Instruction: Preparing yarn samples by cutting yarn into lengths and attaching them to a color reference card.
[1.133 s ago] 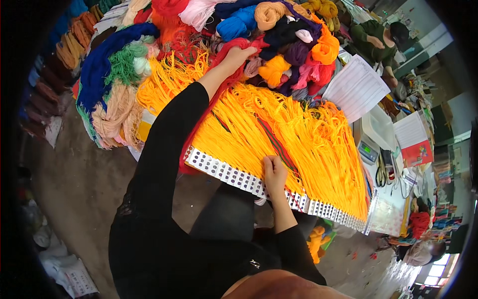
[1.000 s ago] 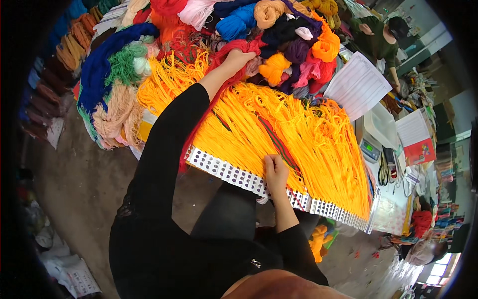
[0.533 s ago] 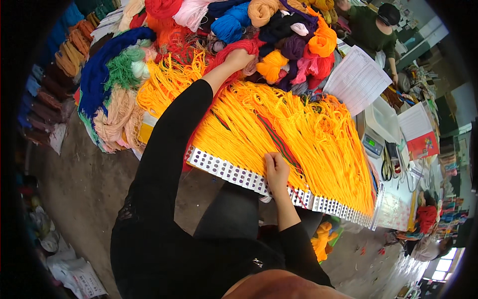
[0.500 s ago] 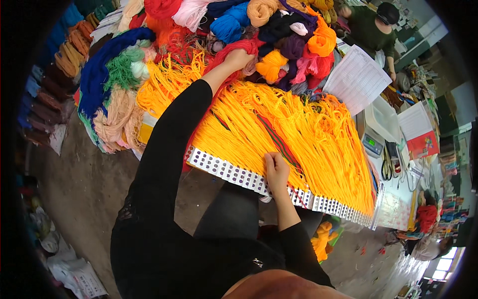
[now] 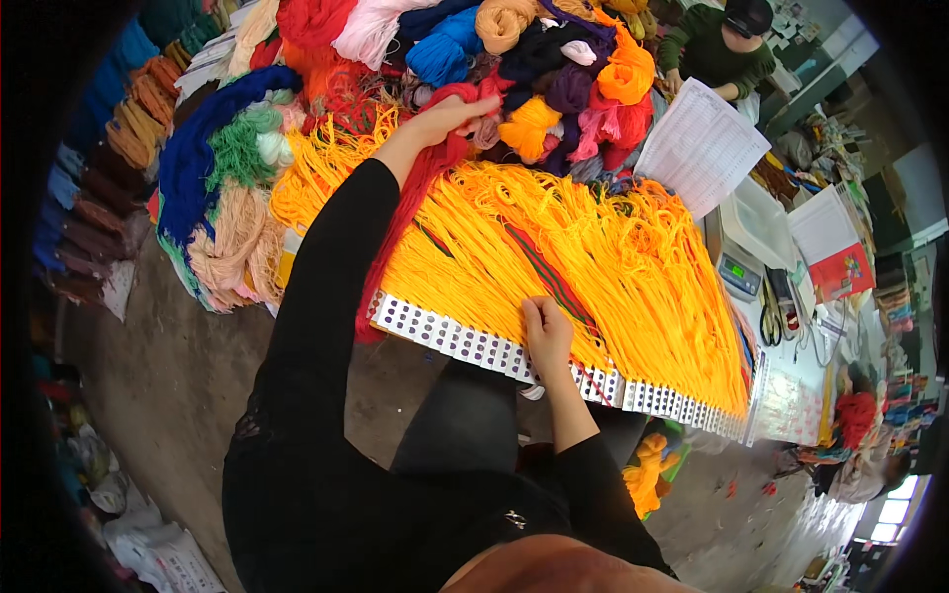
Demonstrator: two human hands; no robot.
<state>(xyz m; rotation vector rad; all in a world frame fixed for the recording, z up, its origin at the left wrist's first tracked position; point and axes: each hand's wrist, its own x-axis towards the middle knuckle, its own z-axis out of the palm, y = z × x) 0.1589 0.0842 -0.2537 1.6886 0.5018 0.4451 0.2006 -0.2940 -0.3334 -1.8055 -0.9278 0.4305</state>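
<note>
My left hand [image 5: 442, 123] reaches across to the far side, its fingers stretched out over a red yarn skein [image 5: 407, 203]. The skein runs from the pile down beside my left sleeve and hangs past the near edge. My right hand [image 5: 550, 334] is closed, fingers curled, over the near ends of the yellow yarn strands [image 5: 474, 287]; what lies inside its fingers is hidden. Just under it runs a row of white cards with dark holes [image 5: 450, 339], along the edge of the strands. A band of red and green strands [image 5: 549, 272] crosses the yellow.
Beyond the strands lies a heap of yarn with a blue skein [image 5: 442, 54] and an orange skein [image 5: 627, 69]. To the right are a printed sheet [image 5: 700, 148], a scale [image 5: 736, 269] and scissors [image 5: 771, 318]. A person [image 5: 720, 49] sits at the far right.
My left hand has moved left and its fingers have straightened. More of the red skein shows, hanging lower at the near edge. The right hand stays in place. The other person has leaned in.
</note>
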